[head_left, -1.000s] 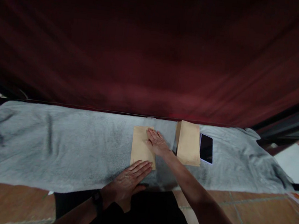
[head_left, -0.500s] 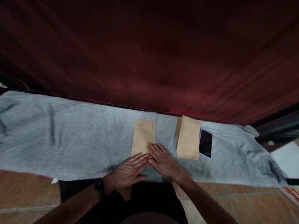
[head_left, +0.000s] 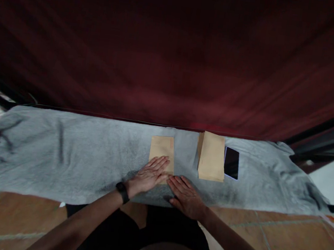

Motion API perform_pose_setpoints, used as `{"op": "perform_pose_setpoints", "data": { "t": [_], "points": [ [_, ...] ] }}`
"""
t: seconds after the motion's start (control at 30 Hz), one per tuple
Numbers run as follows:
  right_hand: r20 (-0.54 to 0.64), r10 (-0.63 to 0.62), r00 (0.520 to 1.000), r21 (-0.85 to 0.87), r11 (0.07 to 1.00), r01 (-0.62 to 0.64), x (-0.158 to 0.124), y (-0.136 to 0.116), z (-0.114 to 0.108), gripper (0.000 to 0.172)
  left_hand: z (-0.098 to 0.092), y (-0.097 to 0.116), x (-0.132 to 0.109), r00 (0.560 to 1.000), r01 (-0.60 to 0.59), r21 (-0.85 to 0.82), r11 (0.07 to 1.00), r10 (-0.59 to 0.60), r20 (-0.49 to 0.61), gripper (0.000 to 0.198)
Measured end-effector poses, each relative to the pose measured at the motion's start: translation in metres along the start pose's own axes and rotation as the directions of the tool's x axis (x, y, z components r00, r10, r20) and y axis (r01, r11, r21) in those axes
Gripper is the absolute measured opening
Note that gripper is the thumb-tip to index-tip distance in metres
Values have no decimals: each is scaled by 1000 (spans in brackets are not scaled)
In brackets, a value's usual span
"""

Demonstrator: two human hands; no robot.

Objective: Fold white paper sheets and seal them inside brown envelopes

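Observation:
A brown paper envelope (head_left: 162, 144) with small red printing near its top right corner lies flat on the grey cloth. My left hand (head_left: 149, 174) rests palm down on its middle, fingers stretched out; a dark band is on that wrist. My right hand (head_left: 187, 196) lies with fingers extended at the envelope's lower right corner, the fingertips touching or just beside its edge. A stack of similar brown envelopes (head_left: 212, 157) lies to the right, slightly fanned on its left side.
A phone (head_left: 231, 163) with a dark screen lies right of the stack. The grey cloth (head_left: 90, 156) covers a long narrow surface, with a dark red hanging fabric (head_left: 172, 81) behind it. Tiled floor (head_left: 263, 230) shows in front, and a white sheet (head_left: 332, 181) at far right.
My left hand has slid up onto the middle of the envelope. My right hand has moved down and right, off the envelope's face to its lower corner.

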State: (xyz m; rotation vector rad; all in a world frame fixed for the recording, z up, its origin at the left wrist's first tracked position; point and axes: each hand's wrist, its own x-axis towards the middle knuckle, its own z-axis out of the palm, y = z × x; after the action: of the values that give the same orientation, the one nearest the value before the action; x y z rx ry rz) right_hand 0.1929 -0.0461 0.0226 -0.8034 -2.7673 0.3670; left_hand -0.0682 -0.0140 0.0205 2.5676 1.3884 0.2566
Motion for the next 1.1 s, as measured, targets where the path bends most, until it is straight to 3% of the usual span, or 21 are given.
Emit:
{"op": "perform_pose_setpoints", "data": {
  "t": [0.2, 0.37, 0.53, 0.73, 0.97, 1.1],
  "points": [
    [50, 20, 999, 10, 1000, -20, 3, 0, -3, 66, 6, -34, 55, 980, 172, 55, 984, -165, -107, 65],
    [23, 26, 999, -4, 1000, -26, 3, 0, 2, 66, 4, -36, 63, 968, 240, 60, 969, -234, -94, 66],
    [-11, -3, 1000, -52, 999, 3, 1, 1, 4, 64, 7, -8, 31, 997, 76, 64, 995, -74, -30, 61],
    [-23, -26, 999, -130, 991, 22, -1, 1, 9, 62, 0, 25, -17, 999, -54, 47, 997, 54, 4, 59],
    [24, -20, 1000, -154, 988, 24, -2, 2, 11, 63, -14, 31, -55, 983, -168, -33, 985, 170, 64, 69],
    [-21, 46, 999, -123, 991, -48, 8, -14, 17, 63, -13, 31, -63, 985, -164, -79, 983, 168, 48, 74]
  ]
}}
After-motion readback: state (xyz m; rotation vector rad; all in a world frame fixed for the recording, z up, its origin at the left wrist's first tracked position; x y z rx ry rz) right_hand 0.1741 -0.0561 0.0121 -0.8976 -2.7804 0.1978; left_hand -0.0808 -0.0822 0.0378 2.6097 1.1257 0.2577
